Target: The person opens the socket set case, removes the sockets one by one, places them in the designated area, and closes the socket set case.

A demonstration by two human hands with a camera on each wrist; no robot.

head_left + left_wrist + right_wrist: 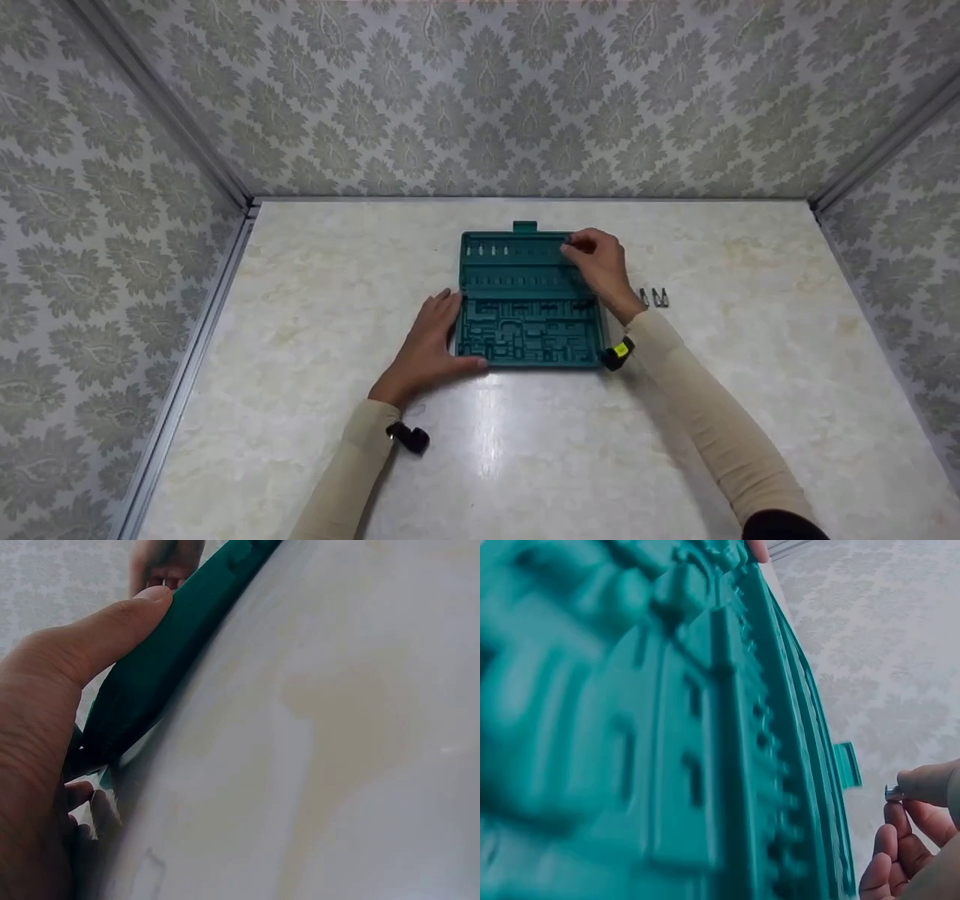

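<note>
A green plastic bit case (525,367) lies unfolded on the table, its moulded compartments facing up. At its near left corner is my left hand (427,352), thumb along the front edge and fingers against the left side. Between thumb and index finger, my right hand (600,266) pinches a small silver screwdriver bit (892,793), over the far right part of the case. Several bits (481,250) stand in a row at the left of the far section. Three more bits (660,298) lie on the table to the right of the case, near my right wrist.
The pale marbled table (315,300) ends at a patterned wall (487,97) at the back, with more patterned panels at both sides. A green latch tab (525,226) sticks out from the case's far edge.
</note>
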